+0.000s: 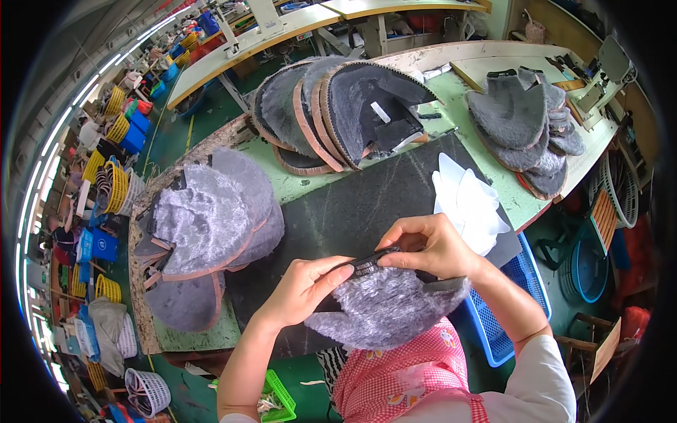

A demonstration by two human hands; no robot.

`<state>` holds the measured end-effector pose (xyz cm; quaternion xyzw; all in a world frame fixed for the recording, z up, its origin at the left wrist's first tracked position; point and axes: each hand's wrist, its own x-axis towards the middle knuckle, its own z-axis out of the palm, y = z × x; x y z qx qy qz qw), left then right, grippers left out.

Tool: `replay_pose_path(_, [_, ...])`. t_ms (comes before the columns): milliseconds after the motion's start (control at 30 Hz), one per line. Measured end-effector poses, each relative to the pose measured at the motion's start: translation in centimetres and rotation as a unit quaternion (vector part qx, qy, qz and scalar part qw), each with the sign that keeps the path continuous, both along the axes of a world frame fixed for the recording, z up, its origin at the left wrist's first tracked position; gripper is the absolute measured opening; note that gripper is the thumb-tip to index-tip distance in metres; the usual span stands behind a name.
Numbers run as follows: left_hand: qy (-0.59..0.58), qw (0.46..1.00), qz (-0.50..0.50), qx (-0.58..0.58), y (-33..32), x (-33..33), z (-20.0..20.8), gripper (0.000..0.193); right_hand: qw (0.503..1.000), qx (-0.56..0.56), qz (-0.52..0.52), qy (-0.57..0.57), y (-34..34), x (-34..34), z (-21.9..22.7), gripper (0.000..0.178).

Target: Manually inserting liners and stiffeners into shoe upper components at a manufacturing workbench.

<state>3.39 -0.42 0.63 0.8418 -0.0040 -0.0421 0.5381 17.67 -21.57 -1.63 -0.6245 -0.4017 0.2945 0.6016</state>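
Head view: a grey furry piece (384,307) with a black strip (370,262) along its top edge lies at the near edge of the dark mat (352,204), over the person's pink apron (402,374). The left hand (307,285) and right hand (430,247) both pinch the strip, fingers closed on it, the fur hanging below them.
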Motion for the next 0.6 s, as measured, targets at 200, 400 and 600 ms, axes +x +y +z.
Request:
replay_pose_path(200, [-0.038, 0.993, 0.03, 0.112, -1.8, 0.6, 0.3, 0.024, 0.996, -0.03, -0.02, -0.085, 0.5, -1.3, 0.2, 0.016])
replay_pose_path(400, [-0.052, 0.996, 0.013, 0.076, -1.7, 0.2, -0.2, 0.023, 0.997, 0.001, 0.032, 0.064, 0.5, -0.5, -0.2, 0.019])
replay_pose_path(600, [0.019, 1.0, -0.008, 0.001, -1.8, 0.3, 0.2, 0.021, 0.985, -0.029, 0.015, 0.171, 0.5, -0.2, 0.0, 0.035])
